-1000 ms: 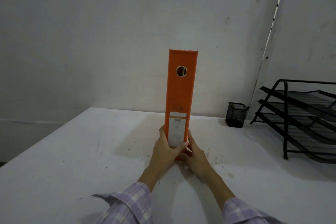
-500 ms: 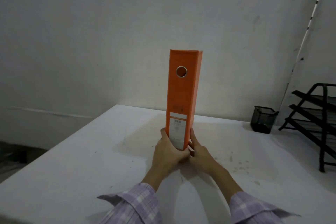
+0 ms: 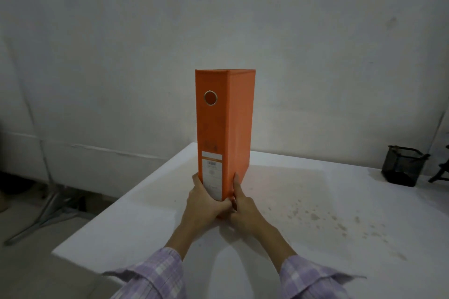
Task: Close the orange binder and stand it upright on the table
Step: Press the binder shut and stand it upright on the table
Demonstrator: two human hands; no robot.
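Note:
The orange binder [image 3: 224,126] is closed and stands upright on the white table [image 3: 315,221], its spine with a metal ring hole and a white label facing me. My left hand [image 3: 205,204] clasps the bottom of the spine from the left. On the right side, my right hand [image 3: 243,209] grips the lower edge, thumb laid up along the cover. Both hands hide the binder's bottom end, so its contact with the table is not visible.
A black mesh pen holder [image 3: 402,165] stands at the back right by the wall. The table's left edge [image 3: 116,204] runs close to the binder, with the floor and a metal stand leg [image 3: 46,211] beyond it. Dark specks dot the table on the right.
The view has swung left, so the black tray rack has left the frame. The binder has turned slightly, now showing its right cover. Both hands keep the same hold.

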